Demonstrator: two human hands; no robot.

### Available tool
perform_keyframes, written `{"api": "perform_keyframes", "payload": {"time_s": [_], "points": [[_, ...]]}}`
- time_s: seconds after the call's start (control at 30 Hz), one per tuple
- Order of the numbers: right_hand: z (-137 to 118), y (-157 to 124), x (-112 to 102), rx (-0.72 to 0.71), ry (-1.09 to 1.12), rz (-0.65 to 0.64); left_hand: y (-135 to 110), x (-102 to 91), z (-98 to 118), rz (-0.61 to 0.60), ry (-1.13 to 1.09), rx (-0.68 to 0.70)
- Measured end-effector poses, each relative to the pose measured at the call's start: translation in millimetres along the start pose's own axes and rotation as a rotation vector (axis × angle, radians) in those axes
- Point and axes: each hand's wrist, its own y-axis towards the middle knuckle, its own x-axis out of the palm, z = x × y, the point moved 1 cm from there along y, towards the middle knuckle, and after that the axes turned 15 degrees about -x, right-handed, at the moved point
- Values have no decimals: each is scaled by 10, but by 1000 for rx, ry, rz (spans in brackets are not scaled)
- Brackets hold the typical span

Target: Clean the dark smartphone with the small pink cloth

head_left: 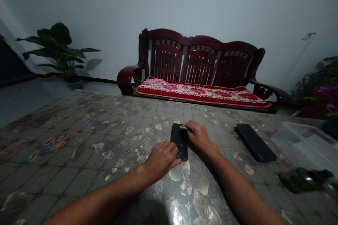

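Note:
A black smartphone lies face up on the patterned tablecloth, its dark screen smudged near the bottom. My left hand grips its lower left side, fingers curled over the edge and thumb by the bottom end. At the phone's top right, my right hand pinches a small, thin pink piece against the screen. Most of that piece is hidden under my fingers, and I cannot make out its kind.
Right of my hands lie stacked dark flat items, a clear plastic box and a green bottle. Several coloured bands are scattered at left on the tablecloth. Beyond the table stands a wooden bench.

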Motion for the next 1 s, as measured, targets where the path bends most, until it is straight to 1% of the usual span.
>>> {"api": "perform_keyframes", "payload": {"time_s": [0.07,0.13,0.33,0.47,0.83,1.0], "points": [[40,20,-19,44,-16,14,1,-8,2,-14,3,6],[61,44,-44,76,-44,-3,-2,-12,7,-26,10,12],[33,120,-103,126,-201,-159,-10,18,26,-6,58,43],[4,170,-109,124,-279,-221,0,51,34,7,76,51],[-41,318,7,84,-291,-262,32,10,46,-7,95,87],[-20,364,47,44,-244,-215,37,8,45,10,97,89]]}}
